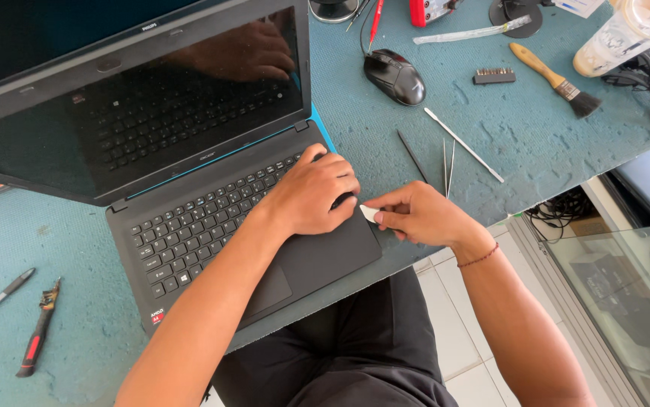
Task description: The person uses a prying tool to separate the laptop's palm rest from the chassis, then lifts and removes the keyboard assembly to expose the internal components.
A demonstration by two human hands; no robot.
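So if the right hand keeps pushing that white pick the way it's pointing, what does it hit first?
Probably the laptop's right edge: the right hand aims the pick left at it, seemingly touching already, just below the left hand.

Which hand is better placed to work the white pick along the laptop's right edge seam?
Probably the right. The right hand pinches the small white plastic pick with its tip at the right edge of the open black laptop. The left hand lies flat on the keyboard corner, seemingly steadying it.

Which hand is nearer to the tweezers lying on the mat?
Right. The right hand, pinching a small white pick at the laptop edge, sits just below the tweezers. The left hand rests on the keyboard corner, farther to their left.
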